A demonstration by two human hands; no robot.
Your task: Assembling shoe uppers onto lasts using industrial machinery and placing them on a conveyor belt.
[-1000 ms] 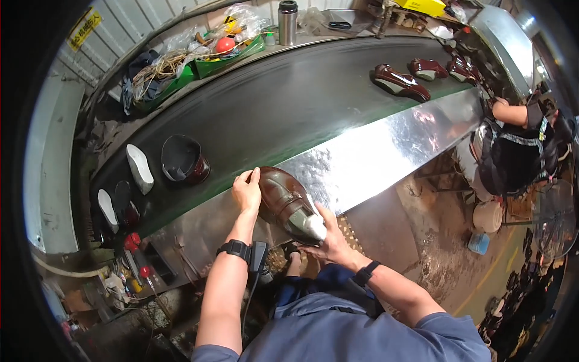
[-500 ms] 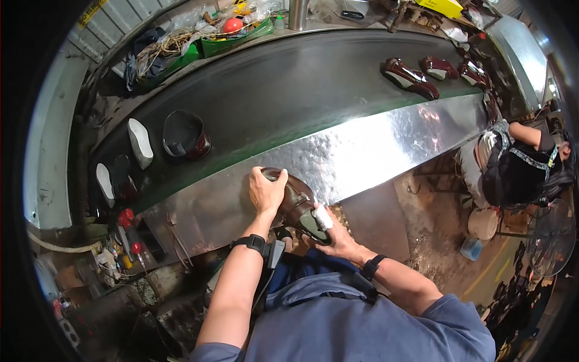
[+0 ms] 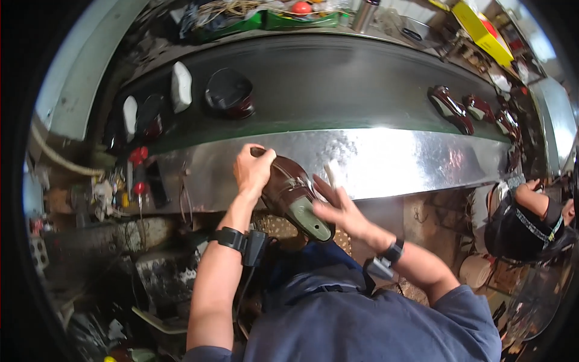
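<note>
- The left hand [image 3: 252, 171] is clenched over the toe end of a brown shoe [image 3: 286, 187], fingers wrapped across the top of it.
- The shoe is held in the air in front of the person's chest, just below the shiny metal edge [image 3: 398, 160] of the conveyor belt [image 3: 338, 78], toe pointing up and away.
- A green shoe form [image 3: 310, 218] sticks out of the shoe's heel opening, nearest the person.
- The right hand [image 3: 341, 208] lies against the shoe's right side with the fingers spread; a thin pale strip [image 3: 330, 175] stands up from between the fingers. Its grip on the strip cannot be told for sure; the palm is mostly open.
- Both wrists carry black bands; the one on the left forearm has a small black box [image 3: 253, 246] fastened to it.
- On the dark belt, to the left, lie a dark shoe [image 3: 229, 93] with its opening up, a white shoe form [image 3: 180, 86], and further left another white form [image 3: 129, 114] beside a dark shoe.
- To the right on the belt, well apart from the hands, lie several dark red shoes [image 3: 449, 108] in a row.
- At the far right another person [image 3: 531, 223] in dark clothes bends over the belt's end.
- Behind the belt stands a green tray [image 3: 265, 21] full of odds and ends, and a yellow box [image 3: 479, 27] further right.
</note>
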